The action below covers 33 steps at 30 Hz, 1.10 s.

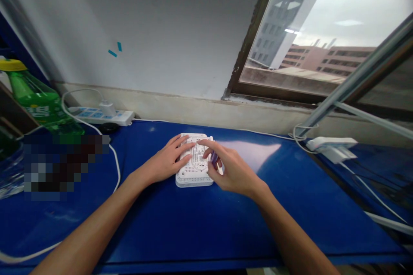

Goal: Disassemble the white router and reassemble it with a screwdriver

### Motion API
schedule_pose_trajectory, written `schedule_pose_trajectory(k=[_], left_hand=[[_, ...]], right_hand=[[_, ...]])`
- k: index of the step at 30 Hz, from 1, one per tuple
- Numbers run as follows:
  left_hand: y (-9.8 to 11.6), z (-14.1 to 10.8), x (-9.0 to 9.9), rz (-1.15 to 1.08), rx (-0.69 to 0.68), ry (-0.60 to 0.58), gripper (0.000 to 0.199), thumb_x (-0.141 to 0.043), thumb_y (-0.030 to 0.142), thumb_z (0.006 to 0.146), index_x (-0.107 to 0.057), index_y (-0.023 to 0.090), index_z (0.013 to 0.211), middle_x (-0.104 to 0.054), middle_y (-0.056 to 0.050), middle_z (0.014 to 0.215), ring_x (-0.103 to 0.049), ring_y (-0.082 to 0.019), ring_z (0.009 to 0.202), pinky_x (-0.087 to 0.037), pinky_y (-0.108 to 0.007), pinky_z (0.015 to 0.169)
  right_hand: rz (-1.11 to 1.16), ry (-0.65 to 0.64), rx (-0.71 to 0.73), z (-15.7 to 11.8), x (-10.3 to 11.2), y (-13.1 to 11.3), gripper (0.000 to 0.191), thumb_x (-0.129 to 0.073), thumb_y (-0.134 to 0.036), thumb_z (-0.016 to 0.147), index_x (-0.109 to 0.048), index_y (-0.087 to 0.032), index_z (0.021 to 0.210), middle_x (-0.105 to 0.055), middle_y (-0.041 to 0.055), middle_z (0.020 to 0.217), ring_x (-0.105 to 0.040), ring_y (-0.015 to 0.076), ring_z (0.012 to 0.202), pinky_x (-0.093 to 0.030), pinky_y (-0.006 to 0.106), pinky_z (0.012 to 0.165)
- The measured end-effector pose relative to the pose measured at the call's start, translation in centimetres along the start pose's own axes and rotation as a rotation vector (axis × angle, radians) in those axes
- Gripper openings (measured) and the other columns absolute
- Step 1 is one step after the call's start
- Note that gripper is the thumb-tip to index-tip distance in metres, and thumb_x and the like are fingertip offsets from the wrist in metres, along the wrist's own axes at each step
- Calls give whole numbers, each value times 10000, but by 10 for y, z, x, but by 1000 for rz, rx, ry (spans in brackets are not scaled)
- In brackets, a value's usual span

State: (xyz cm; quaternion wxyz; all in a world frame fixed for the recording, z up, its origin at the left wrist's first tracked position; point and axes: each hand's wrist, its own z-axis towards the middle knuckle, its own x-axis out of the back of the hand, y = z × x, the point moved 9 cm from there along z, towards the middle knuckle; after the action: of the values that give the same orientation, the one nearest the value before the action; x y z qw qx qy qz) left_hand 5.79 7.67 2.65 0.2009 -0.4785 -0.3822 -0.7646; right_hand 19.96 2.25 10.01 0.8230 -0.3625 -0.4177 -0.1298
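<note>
A white plastic box (195, 176) with rows of vent holes and printed markings, like a router lying on its face, rests on the blue table. My left hand (169, 158) lies over its left side, fingers spread and touching the top surface. At the box's right side, my right hand (232, 169) is closed around a small purple-handled tool (214, 157). Its index finger reaches across the box's top. The tool's tip is hidden, so its exact kind does not show.
A white power strip (124, 117) with a plugged-in adapter stands at the back left, near a green bottle (38, 94). White cable (114, 159) runs down the left of the table (200, 227). Another power strip (334, 144) lies at right by a metal pole (351, 77).
</note>
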Motion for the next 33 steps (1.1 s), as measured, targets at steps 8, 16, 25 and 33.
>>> schedule_pose_trajectory(k=[8, 16, 25, 33], left_hand=[[-4, 0, -1, -19, 22, 3, 497, -385, 480, 1062, -443, 308, 1525, -295, -39, 1662, -177, -279, 1550, -229, -531, 1247], [9, 3, 12, -36, -18, 95, 432, -482, 387, 1031, -552, 265, 1439, -376, -83, 1612, -244, -297, 1522, -255, -561, 1231], [87, 28, 16, -173, -243, 143, 128, -712, 299, 904, -744, 235, 1010, -751, -38, 1069, -509, -284, 1272, -418, -486, 1115], [94, 88, 0, 77, -284, 42, 118, -673, 242, 929, -760, 196, 863, -758, -59, 944, -564, -287, 1147, -475, -440, 1018]], right_hand=[[-7, -117, -7, -4, -3, 7, 688, -559, -84, 874, -361, -281, 1502, -677, 29, 927, -634, 189, 791, -498, 328, 747], [135, 88, 30, -6, 33, 12, 580, -602, -131, 901, -409, -263, 1432, -672, 19, 942, -645, 160, 773, -537, 315, 738], [385, 291, 5, -9, 51, 43, 592, -661, -159, 879, -407, -243, 1408, -662, 18, 939, -677, 157, 810, -586, 319, 791], [412, 457, -76, -25, 85, 90, 655, -699, -198, 853, -389, -263, 1427, -674, 1, 897, -692, 155, 740, -593, 316, 729]])
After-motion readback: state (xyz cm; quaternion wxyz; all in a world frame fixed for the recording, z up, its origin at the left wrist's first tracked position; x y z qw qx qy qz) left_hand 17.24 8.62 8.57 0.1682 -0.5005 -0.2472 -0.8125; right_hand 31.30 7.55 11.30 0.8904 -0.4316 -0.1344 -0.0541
